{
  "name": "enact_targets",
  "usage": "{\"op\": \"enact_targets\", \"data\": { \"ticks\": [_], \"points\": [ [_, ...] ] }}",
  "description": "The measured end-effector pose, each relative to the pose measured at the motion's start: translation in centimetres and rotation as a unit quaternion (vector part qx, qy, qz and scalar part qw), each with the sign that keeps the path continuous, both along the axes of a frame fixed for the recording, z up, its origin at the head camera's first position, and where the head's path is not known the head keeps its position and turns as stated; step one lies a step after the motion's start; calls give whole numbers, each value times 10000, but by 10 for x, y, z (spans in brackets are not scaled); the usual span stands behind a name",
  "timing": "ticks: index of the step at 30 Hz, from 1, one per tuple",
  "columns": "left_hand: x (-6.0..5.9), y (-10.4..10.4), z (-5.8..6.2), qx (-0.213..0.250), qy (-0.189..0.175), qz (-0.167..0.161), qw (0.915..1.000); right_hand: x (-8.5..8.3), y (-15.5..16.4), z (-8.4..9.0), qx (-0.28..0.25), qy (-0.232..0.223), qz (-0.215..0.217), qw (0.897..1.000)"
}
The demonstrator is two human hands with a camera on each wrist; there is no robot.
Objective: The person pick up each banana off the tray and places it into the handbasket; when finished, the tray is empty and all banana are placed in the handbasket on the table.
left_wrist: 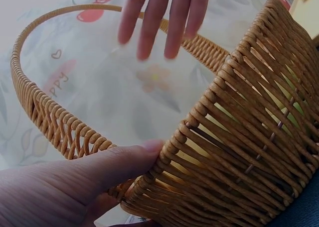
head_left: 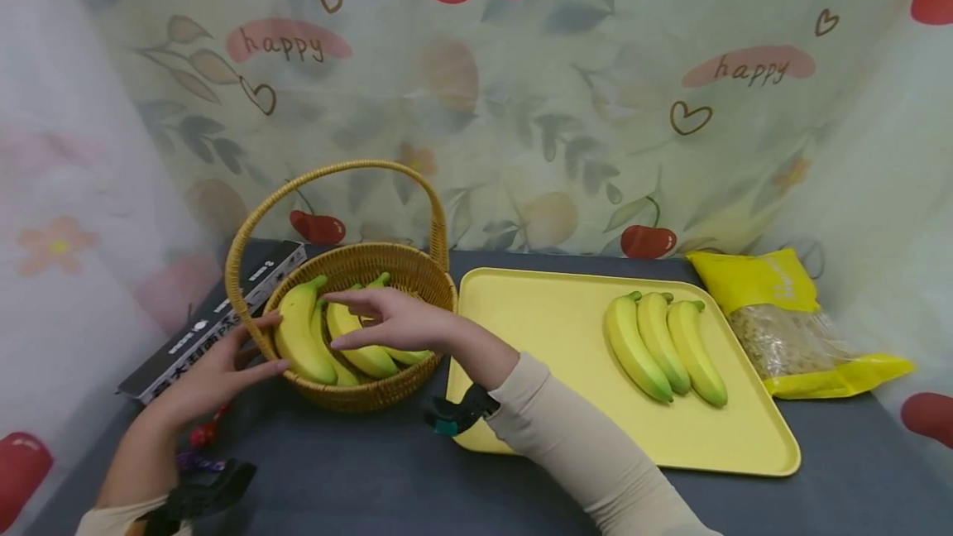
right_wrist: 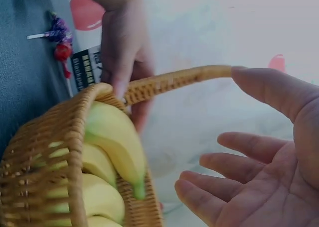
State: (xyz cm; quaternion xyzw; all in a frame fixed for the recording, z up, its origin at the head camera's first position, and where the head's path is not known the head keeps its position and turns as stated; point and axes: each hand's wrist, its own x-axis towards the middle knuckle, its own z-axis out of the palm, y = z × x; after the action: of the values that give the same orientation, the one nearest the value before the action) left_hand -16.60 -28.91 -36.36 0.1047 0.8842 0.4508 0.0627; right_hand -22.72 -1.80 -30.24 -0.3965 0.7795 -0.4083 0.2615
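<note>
Woven basket (head_left: 372, 391) sits on the dark grey table (head_left: 372, 478), just left of the yellow tray (head_left: 543, 329). Round body, tall arched handle; tan wicker, ribbed strands wound tight, gaps between the uprights through which yellow shows in the left wrist view. Inside it, a bunch of bananas (head_left: 305, 337): smooth, matte, plastic-looking skins, yellow shading to green at the tips, curved stems pointing toward the back. Left hand (head_left: 216, 375) lies against the basket's outer left wall, fingers straight, thumb tip pressed to the rim where the handle joins; it grips nothing. Right hand (head_left: 395, 321) hovers above the bananas in the basket, palm down, fingers spread and relaxed, nothing held; whether the fingertips touch the fruit cannot be told. Both forearms wear beige sleeves with a black clamp at each wrist. On the tray, three more bananas (head_left: 666, 346) lie side by side, touching, well apart from the basket. Right of the tray, a yellow-and-clear crinkled bag (head_left: 789, 321) of pale grainy contents. Behind the basket, a flat dark box (head_left: 201, 325) with white print. Backdrop is a soft printed cloth (head_left: 521, 106), cherries and leaves.
</note>
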Motion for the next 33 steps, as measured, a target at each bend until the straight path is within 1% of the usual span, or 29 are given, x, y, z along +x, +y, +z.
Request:
{"op": "enact_targets", "data": {
  "ticks": [3, 7, 12, 17, 19, 24, 27, 33],
  "points": [
    [0, 0, 0, -1, -6, -2, 10000, 5, 19, 3, -144, -59, 46, 9999],
    [0, 1, 1, 14, -65, -24, 10000, 7, 47, 4, -339, -182, -88, 9992],
    [-1, 0, 1, 51, -181, 9, 9998, 6, 81, -3, -580, 55, -422, 9974],
    [0, 0, 1, -15, -150, 71, 9999, 4, 116, -12, -886, 230, -831, 9923],
    [0, 0, 1, -25, -142, 86, 9999, 3, 130, -16, -939, 284, -1060, 9895],
    [0, 0, 1, -7, -153, 89, 9998, -1, 167, -26, -837, 405, -1678, 9814],
    [0, 0, 1, -13, -136, 80, 9999, -3, 186, -33, -687, 459, -1966, 9770],
    [-1, -2, -1, -17, -79, 45, 10000, -6, 222, -46, -468, 420, -2470, 9670]
  ]
}}
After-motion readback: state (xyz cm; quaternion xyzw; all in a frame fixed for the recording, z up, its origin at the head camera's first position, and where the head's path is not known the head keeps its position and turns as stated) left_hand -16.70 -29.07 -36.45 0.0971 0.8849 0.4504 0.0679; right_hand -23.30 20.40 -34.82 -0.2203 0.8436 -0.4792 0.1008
